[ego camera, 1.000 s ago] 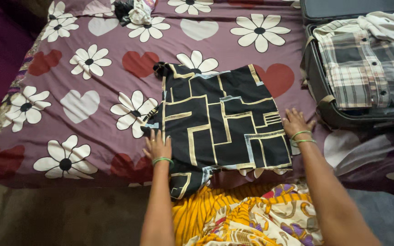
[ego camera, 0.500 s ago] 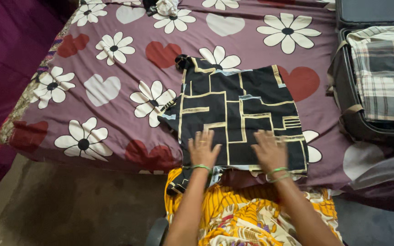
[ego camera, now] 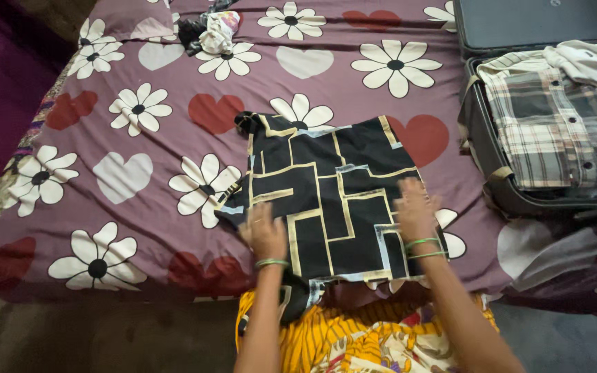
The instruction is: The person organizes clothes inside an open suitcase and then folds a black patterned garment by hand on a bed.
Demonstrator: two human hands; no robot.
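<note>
A folded black cloth with gold and pale-blue line patterns lies on the bed, its near edge hanging slightly over the side. My left hand rests palm-down on its near left edge, a green bangle on the wrist. Over the near right part of the cloth is my right hand, fingers spread flat and motion-blurred, with green bangles on that wrist. Neither hand holds anything.
The bed has a purple sheet with white flowers and hearts. An open dark suitcase at the right holds a plaid shirt and pale clothes. A small bundle of cloth lies at the far side. My orange patterned garment is below.
Both hands slid from the cloth's outer edges to the middle of its near part, then moved apart again, the left toward the left edge. The view shifted slightly.
</note>
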